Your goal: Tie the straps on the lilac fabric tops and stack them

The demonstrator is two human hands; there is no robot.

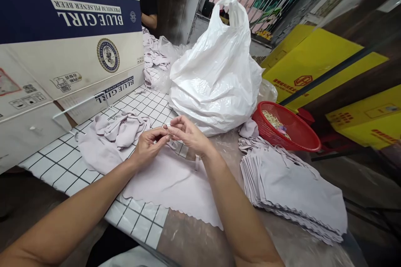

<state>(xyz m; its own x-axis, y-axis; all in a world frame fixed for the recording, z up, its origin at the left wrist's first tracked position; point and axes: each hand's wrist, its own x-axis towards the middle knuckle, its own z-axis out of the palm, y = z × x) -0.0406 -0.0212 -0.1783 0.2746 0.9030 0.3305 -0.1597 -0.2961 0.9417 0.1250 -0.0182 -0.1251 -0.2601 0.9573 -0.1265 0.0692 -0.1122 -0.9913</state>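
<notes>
In the middle of the view, my left hand (152,144) and my right hand (187,132) meet with their fingertips pinched together. Between them is the thin strap of a pale lilac garment; my fingers cover most of it. The garment (175,183) is spread flat below my hands, its scalloped hem toward me. Another strap end sticks up beside my right wrist. To the left of my left hand lies a crumpled heap of the same pale garments (108,137).
A big beer carton (72,58) stands at left. Behind my hands sits a full white plastic bag (216,75). At right are a red basket (297,137) with small pale pieces inside and a stack of folded garments (297,187). Another person's arm (149,21) shows behind the carton.
</notes>
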